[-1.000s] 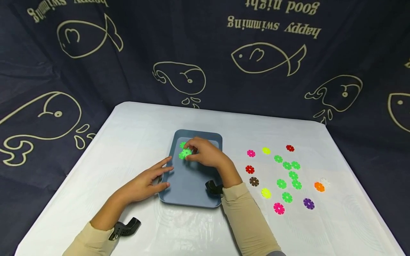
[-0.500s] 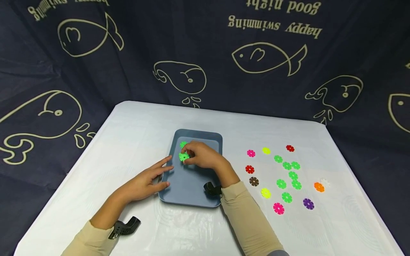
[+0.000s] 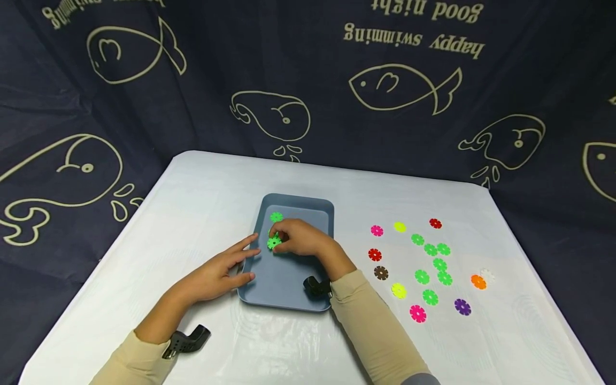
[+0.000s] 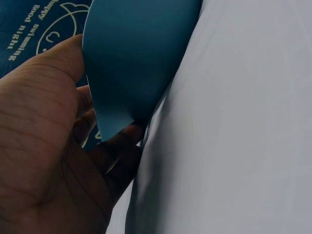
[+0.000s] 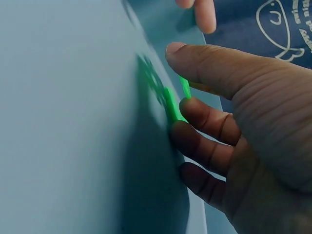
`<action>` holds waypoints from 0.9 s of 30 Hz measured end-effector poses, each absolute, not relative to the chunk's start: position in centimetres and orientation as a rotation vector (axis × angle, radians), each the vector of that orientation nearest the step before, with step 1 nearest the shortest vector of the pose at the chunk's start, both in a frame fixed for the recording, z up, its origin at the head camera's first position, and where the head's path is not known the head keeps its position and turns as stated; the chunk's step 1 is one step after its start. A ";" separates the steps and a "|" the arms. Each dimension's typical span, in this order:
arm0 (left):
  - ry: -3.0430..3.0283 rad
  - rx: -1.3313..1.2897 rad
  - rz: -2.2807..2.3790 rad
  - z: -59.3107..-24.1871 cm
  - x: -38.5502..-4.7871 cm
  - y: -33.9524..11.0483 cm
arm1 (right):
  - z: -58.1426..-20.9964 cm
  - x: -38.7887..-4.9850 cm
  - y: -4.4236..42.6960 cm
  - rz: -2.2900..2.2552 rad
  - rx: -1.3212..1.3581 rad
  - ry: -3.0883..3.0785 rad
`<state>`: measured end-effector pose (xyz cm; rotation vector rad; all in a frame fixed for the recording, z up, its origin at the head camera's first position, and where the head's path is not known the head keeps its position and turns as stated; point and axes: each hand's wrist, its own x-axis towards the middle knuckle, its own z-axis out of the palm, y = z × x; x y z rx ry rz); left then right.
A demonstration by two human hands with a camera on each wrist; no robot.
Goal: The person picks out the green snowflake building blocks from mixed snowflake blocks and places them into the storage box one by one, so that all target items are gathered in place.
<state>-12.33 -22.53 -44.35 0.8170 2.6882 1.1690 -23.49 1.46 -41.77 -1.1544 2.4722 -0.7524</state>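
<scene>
My right hand point(image 3: 302, 237) is over the grey-blue tray point(image 3: 284, 289), pinching a green notched disc point(image 3: 274, 243) between thumb and fingers. In the right wrist view the pinched disc point(image 5: 185, 87) stands on edge, near another green piece point(image 5: 171, 105) low by the tray floor. One more green disc point(image 3: 276, 216) lies near the tray's far left corner. My left hand point(image 3: 212, 277) rests at the tray's left rim with its fingers spread. The left wrist view has that hand point(image 4: 53, 146) against the outside of the tray wall point(image 4: 136, 53).
Right of the tray, loose discs lie on the white table point(image 3: 202, 187): several green point(image 3: 422, 276), plus pink point(image 3: 417, 314), red point(image 3: 375, 255), yellow point(image 3: 398, 291), brown point(image 3: 381, 272), orange point(image 3: 478, 282), purple point(image 3: 462, 307) and white point(image 3: 487, 275). A dark printed cloth point(image 3: 317, 123) hangs behind.
My right hand has moved slightly down and to the left inside the tray with the green disc, uncovering more of the far green disc. My left hand has stayed at the rim.
</scene>
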 end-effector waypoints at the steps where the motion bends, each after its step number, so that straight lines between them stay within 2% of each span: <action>1: 2.690 0.820 1.166 -44.4 -12.3 -22.5 | -41.8 -23.5 1.4 -0.746 -1.156 2.471; 27: 2.686 0.824 1.165 -44.3 -12.3 -22.5 | -41.9 -23.3 1.1 -0.627 -1.161 2.461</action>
